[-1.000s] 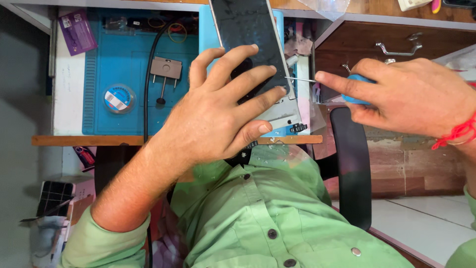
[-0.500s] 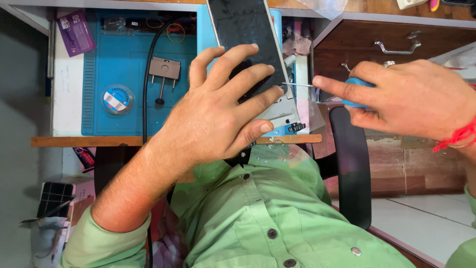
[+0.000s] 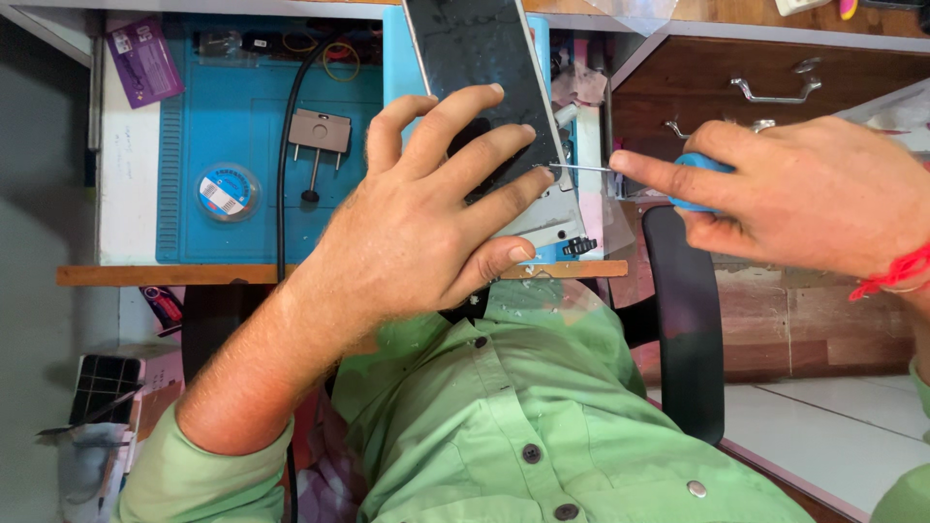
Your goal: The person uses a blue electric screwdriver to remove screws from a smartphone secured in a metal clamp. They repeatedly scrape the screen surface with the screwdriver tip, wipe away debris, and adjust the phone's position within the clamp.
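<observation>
Beside the blue work mat [image 3: 242, 126], at its right edge, the dark-screened phone [image 3: 484, 87] lies tilted on the tabletop [image 3: 126, 194], and the left hand [image 3: 417, 232] lies spread flat over its lower half, fingers splayed and pressing down rather than curled around it, the thumb at the phone's bottom edge. The right hand [image 3: 804, 199] is closed around the blue handle of a thin screwdriver [image 3: 678, 174], index finger stretched along the shaft. Compared with a second ago, the metal tip has travelled left from open space toward the phone's right side edge and now seems to meet it just by the left middle fingertip; the left hand has barely shifted, and the phone sits where it did on the mat's right border. To my eye that means the tool has just been brought to its working spot on the frame while the other hand steadies the phone. On the mat's left part sit a round blue reel [image 3: 225, 192] and a small grey block with pins [image 3: 320, 136], with a black cable [image 3: 286, 145] running down past them. Much is hidden: the left hand covers the phone's lower screen, its top is cut off by the picture edge, and the exact contact point of the tip is too fine to make out.
</observation>
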